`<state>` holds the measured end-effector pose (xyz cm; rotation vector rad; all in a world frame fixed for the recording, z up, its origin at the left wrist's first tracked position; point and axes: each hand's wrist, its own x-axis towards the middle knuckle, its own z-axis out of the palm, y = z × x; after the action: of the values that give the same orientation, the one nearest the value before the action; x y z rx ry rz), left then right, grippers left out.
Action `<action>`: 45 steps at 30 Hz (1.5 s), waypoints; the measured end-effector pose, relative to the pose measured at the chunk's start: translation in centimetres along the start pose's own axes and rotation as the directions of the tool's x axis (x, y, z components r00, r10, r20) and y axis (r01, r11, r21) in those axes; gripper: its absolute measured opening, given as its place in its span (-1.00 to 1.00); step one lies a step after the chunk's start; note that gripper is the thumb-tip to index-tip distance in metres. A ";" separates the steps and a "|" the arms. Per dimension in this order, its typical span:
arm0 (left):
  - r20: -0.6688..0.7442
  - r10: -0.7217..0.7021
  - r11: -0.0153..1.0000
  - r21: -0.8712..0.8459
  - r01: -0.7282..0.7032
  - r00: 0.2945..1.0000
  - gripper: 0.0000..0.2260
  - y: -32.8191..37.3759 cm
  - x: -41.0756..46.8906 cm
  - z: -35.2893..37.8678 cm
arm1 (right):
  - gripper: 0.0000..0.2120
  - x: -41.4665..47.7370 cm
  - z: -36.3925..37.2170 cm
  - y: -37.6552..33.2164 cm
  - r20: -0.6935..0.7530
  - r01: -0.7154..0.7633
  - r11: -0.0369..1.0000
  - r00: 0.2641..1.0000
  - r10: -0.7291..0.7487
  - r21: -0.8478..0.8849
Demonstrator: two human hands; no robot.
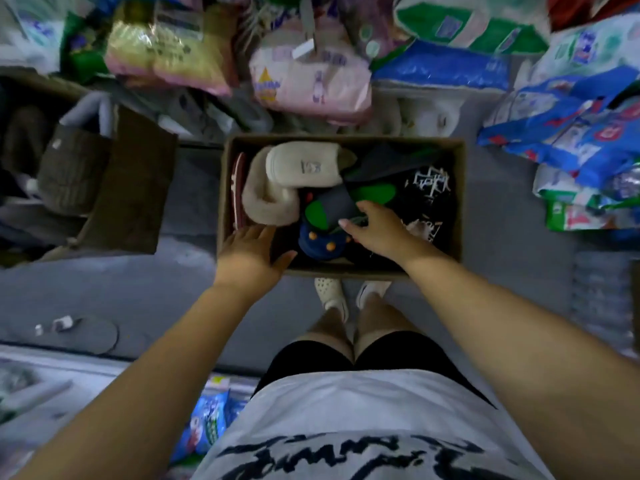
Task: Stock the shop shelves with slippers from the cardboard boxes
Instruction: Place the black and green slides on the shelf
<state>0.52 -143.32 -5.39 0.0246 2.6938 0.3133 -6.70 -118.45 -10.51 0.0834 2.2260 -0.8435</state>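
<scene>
Picking step: cardboard box [458,202] on the floor at my feet, slippers [304,166] heaped inside; left hand [249,251] open, flat against near-left rim; right hand [374,226] laid over grey-green slipper [341,206], grip indeterminate; next move needs a firm pinch and a lift clear

red slipper [239,188] — mostly hidden by beige slipper [266,199] | shelf packets [311,81] — blurred

We are looking through dim, bluish light, soft blur smearing the packets [313,84] at the top, wide-angle distortion bending the edges, shadow filling the cardboard box [346,271].
</scene>
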 end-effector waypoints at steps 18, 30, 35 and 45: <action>0.476 -0.199 0.498 -0.704 0.506 0.857 -0.57 8.3 6.3 2.4 | -0.59 -0.5 -3.3 6.2 -0.055 0.056 0.974 0.998 -0.045 0.217; 0.572 -0.017 0.409 -0.744 0.528 0.820 -0.81 15.6 7.1 0.9 | -0.61 -7.3 -5.4 9.4 -0.354 0.187 0.880 0.935 -0.023 0.436; 0.562 0.018 0.395 -0.764 0.510 0.827 -0.70 16.5 6.7 0.0 | -0.37 -8.6 -4.3 9.7 -0.265 0.058 0.688 0.944 0.198 0.723; 0.486 -0.095 0.641 -0.637 0.427 0.869 -0.82 18.0 12.4 0.0 | -0.50 -6.5 -6.1 10.5 -0.023 -0.081 0.298 0.944 0.330 0.951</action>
<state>-11.28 -125.02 -6.47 -0.4956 1.9316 1.1352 -2.66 -105.38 -8.84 1.0687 1.4846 -1.9661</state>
